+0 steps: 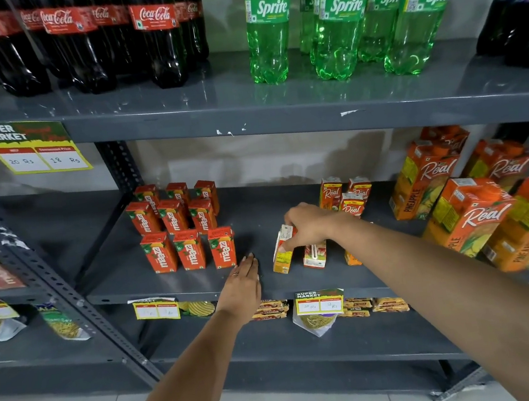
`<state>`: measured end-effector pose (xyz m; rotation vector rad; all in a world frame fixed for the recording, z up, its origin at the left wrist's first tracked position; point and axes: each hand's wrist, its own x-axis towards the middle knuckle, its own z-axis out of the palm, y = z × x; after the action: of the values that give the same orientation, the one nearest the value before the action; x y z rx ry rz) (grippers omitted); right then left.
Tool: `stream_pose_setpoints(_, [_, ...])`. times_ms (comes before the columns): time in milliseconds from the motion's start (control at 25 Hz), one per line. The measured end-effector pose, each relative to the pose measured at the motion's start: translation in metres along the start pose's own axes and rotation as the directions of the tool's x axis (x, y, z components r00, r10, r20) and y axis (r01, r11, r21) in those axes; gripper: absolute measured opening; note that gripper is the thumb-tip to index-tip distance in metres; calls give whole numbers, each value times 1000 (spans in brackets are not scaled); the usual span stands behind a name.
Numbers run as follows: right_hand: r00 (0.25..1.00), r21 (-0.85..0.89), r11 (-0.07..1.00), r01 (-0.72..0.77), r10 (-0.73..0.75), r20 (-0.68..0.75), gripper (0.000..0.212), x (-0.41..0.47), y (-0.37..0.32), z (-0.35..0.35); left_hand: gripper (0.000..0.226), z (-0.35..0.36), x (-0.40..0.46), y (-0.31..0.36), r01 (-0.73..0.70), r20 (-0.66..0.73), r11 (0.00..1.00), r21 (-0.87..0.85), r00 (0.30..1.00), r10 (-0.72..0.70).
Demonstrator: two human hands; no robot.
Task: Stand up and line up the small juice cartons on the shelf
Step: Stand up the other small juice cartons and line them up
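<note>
Right hand (309,225): grip pinching a tilted small juice carton (282,251), centre of frame.
Left hand (243,285): grip spread flat on shelf (167,285), lower centre.
Maaza cartons (189,250): upright rows, centre left.

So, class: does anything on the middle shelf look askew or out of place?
Yes. The small Real carton gripped by the right hand leans sideways, unlike the upright Maaza cartons. Its neighbour shows its back, straw side out.

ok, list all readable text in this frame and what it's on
"Coca-Cola": dark bottles, top shelf
"Sprite": green bottles
"maaza": small red cartons
"Real": small cartons
"Real", "PINEAPPLE": large cartons
"SUPER MARKET", "20 Rs", "18 Rs": price tag
Lower tags: prices blurred
Carton held by right hand: unreadable
</note>
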<state>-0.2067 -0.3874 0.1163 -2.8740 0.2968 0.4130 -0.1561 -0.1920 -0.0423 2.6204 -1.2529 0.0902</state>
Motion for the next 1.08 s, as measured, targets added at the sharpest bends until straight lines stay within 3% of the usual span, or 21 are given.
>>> stream_pose_setpoints(120, [999, -105, 994, 5, -1, 40, 61, 1, -2, 1, 53, 0, 1, 0, 0, 3, 1000, -5, 1000, 0])
stream_pose_setpoints(280, [986, -57, 989, 139, -133, 106, 86, 2, 1, -1, 52, 0, 0, 0, 11, 0, 1000, -23, 1000, -11])
stream_pose_setpoints(400, [979, 5, 980, 198, -198, 44, 69, 5, 1, 0, 51, 1, -2, 1, 35, -21, 999, -41, 999, -35])
stream_pose_setpoints(520, [991, -41, 990, 133, -133, 8, 55, 6, 4, -2, 50, 2, -3, 1, 50, -33, 998, -47, 998, -51])
stream_pose_setpoints(640, [997, -143, 989, 35, -45, -62, 60, 4, 4, -3, 50, 2, -3, 2, 59, -29, 996, -69, 998, -61])
stream_pose_setpoints(840, [986, -294, 956, -21, -29, -165, 57, 8, -2, 1, 53, 2, -3, 1, 76, 17, 995, -68, 997, -75])
stream_pose_setpoints(1080, [988, -183, 983, -31, 2, -157, 52, 14, -3, 6, 53, 2, -2, -1, 63, 43, 997, -47, 997, -61])
